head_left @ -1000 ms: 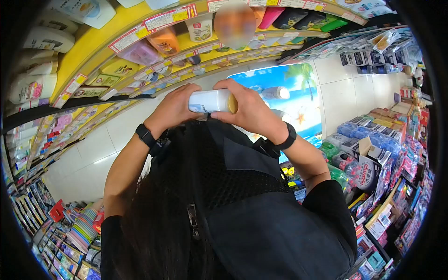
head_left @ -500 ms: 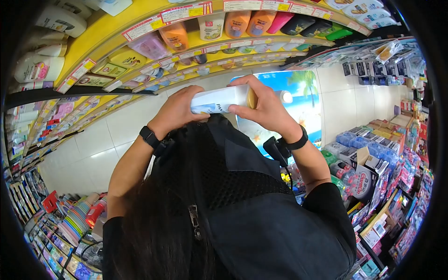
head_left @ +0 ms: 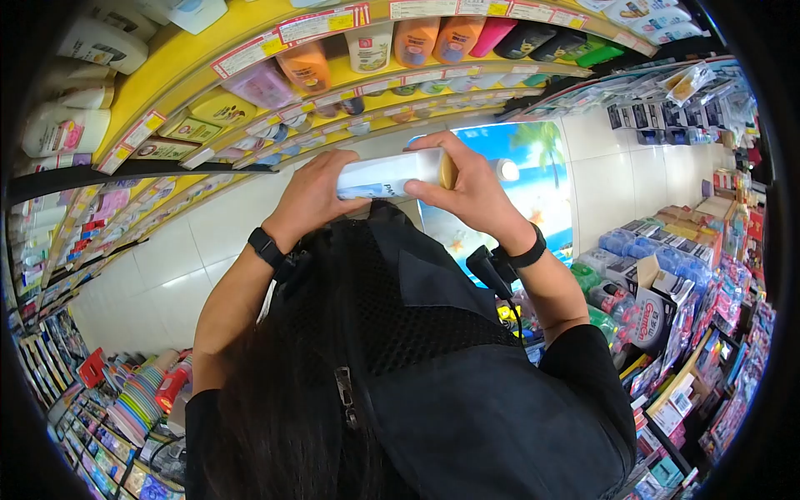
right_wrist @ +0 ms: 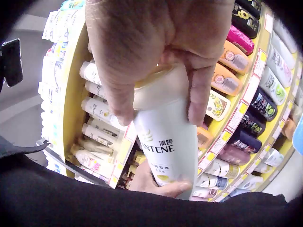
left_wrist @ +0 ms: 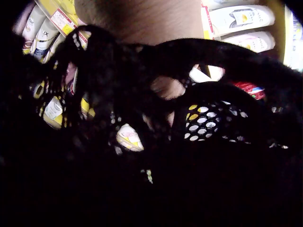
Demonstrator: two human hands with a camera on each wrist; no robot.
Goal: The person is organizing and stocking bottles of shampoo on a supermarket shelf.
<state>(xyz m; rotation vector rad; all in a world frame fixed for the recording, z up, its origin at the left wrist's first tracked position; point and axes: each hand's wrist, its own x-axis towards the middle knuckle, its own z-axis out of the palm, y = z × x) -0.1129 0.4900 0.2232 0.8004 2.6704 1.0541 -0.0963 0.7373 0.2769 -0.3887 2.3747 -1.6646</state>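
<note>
Head cam looks fwd/down; R wrist cam, close-up, shares shelves (head_left: pixel 172 71).

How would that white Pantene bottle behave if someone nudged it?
The white bottle seems stiff: its visible walls show no dents. Its smooth surface might slip, and standing, its tall body would probably tip if pushed high.

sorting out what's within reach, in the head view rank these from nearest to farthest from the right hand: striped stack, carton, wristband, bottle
From the right hand:
1. bottle, in its fingers
2. wristband, on its wrist
3. carton, off to the right
4. striped stack, far lower left
</note>
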